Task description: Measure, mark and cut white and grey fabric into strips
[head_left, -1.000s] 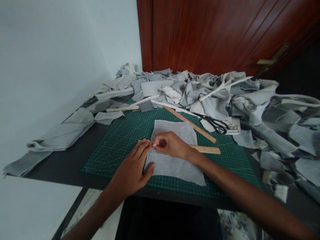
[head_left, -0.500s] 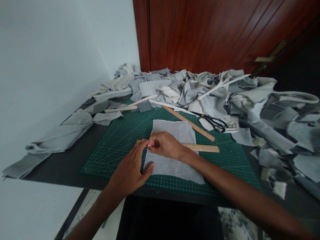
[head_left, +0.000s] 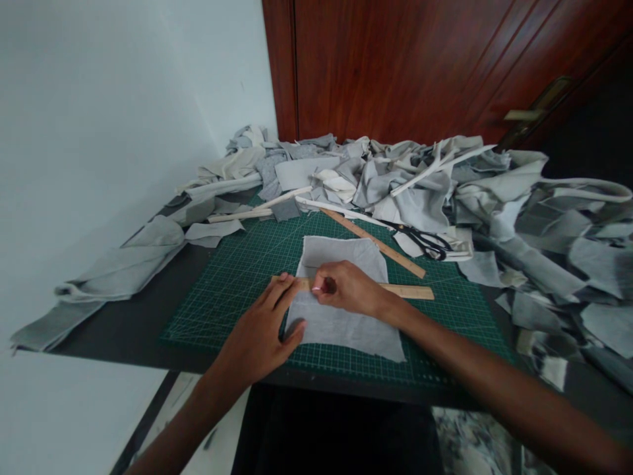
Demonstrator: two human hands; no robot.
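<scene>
A light grey piece of fabric [head_left: 346, 330] lies flat on a green cutting mat [head_left: 212, 297]. Across it runs a wooden ruler [head_left: 413, 292]. My left hand [head_left: 262, 326] presses the ruler's left end with outstretched fingers, thumb apart and resting near the fabric's left edge. Just to its right, my right hand [head_left: 346, 285] is closed in a pinch at the ruler's edge over the fabric. Whatever is in that pinch is mostly hidden; only a small pinkish spot shows at the fingertips. A faint dark line shows on the fabric just above the ruler.
A second wooden ruler [head_left: 376, 244] lies slanted behind the fabric, beside black-handled scissors [head_left: 425, 243]. Heaps of grey and cream fabric scraps [head_left: 420, 191] line the back and right of the dark table [head_left: 133, 333]. Folded strips [head_left: 133, 257] lie at left.
My right hand has slid rightward along the ruler, away from my left fingers, uncovering part of the ruler. My left hand stays in place.
</scene>
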